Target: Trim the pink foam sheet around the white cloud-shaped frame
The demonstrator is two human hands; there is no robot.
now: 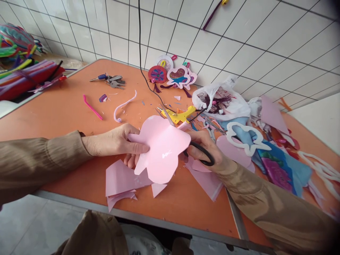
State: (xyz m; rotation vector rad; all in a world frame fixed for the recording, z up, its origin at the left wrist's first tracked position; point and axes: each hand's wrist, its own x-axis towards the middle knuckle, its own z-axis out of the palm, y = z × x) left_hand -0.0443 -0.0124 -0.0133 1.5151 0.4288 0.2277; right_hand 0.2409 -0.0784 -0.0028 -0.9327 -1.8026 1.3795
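A pink flower-shaped sheet (162, 156) is held above the orange table (66, 166). My left hand (127, 143) pinches its left side, thumb on top. My right hand (204, 148) is closed round the black-handled scissors (208, 156), at the sheet's right side. The blades reach behind the sheet, and a blade tip shows past its upper edge. Beneath and beside the sheet lie pink offcuts (124, 180), and more pink scraps (204, 180) rest under my right hand.
Behind the sheet lies a yellow glue gun (183, 115) with a black cable. Keys (115, 81), a pink stick (92, 107) and a pale pipe cleaner (124, 104) are at the left. A plastic bag (223, 102) and white cutout (244, 138) sit at the right.
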